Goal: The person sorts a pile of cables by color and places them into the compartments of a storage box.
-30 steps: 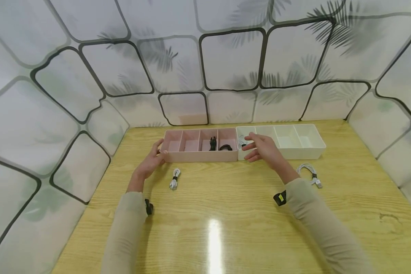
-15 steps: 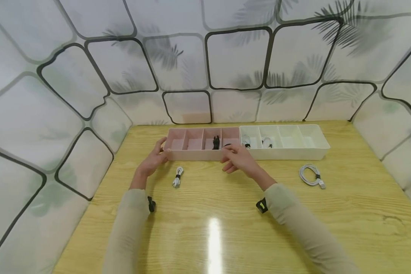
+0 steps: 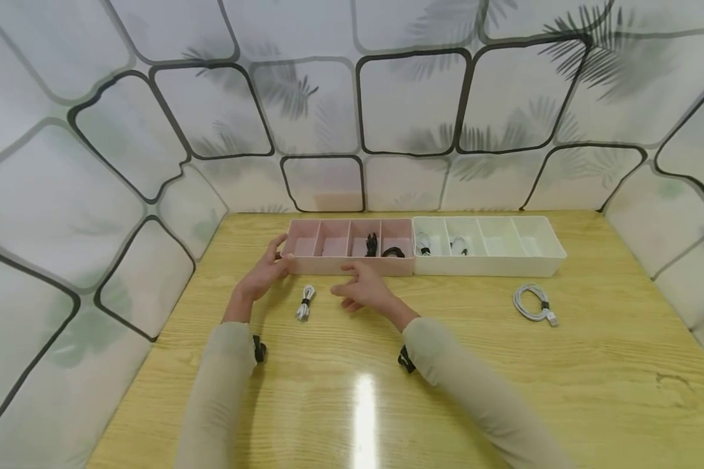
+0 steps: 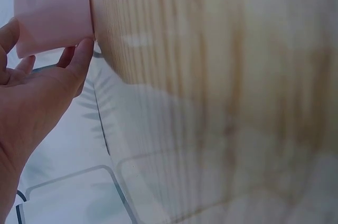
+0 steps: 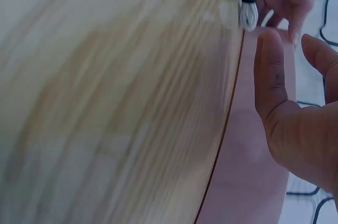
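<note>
My left hand (image 3: 264, 274) holds the left end of a pink divided box (image 3: 352, 266), thumb at its front and fingers around the end. In the left wrist view, those fingertips touch the pink end wall (image 4: 53, 7). My right hand (image 3: 364, 286) is in front of the box with nothing in it, thumb and fingers apart. Left of it, a bundled white cable (image 3: 306, 303) with a black tie lies on the table. The right wrist view shows this bundle (image 5: 248, 2) just beyond my right fingertips. Black cables (image 3: 371, 245) occupy the pink box's two right compartments.
A white divided box (image 3: 493, 266) adjoins the pink one on the right, with light cables (image 3: 459, 245) in its two left compartments. A coiled white cable (image 3: 530, 303) lies in front of it on the wooden table (image 3: 446, 417). A patterned backdrop (image 3: 410, 98) rises behind.
My right hand has moved left from over the white box, past the pink box's right compartments, towards the bundled white cable. My left hand stays at the pink box's end.
</note>
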Motion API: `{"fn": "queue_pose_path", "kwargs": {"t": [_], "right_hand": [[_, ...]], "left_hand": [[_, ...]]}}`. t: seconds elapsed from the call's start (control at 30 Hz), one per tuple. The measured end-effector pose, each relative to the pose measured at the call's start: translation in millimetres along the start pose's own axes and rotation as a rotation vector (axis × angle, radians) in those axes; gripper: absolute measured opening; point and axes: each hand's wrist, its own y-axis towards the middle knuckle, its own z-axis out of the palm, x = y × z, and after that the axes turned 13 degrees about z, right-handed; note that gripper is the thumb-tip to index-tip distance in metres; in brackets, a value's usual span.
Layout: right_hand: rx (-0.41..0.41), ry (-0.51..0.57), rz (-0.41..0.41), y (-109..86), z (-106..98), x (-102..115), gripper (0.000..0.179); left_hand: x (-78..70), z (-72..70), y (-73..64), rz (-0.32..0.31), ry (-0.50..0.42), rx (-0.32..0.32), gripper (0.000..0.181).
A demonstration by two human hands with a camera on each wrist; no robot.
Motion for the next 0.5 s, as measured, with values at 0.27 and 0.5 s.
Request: {"fn": "queue_pose_path", "kwargs": {"t": [0.27, 0.5], "right_hand": [[-0.056, -0.027, 0.022, 9.5, 37.8, 7.1, 0.081], [-0.069, -0.159, 0.060, 13.3, 61.0, 10.8, 0.077]], "left_hand": [[0.4, -0.9, 0.2, 0.001, -0.017, 0.014, 0.066], [-1.2, -1.1, -0.9, -0.006, -0.024, 0.018, 0.063]]}}
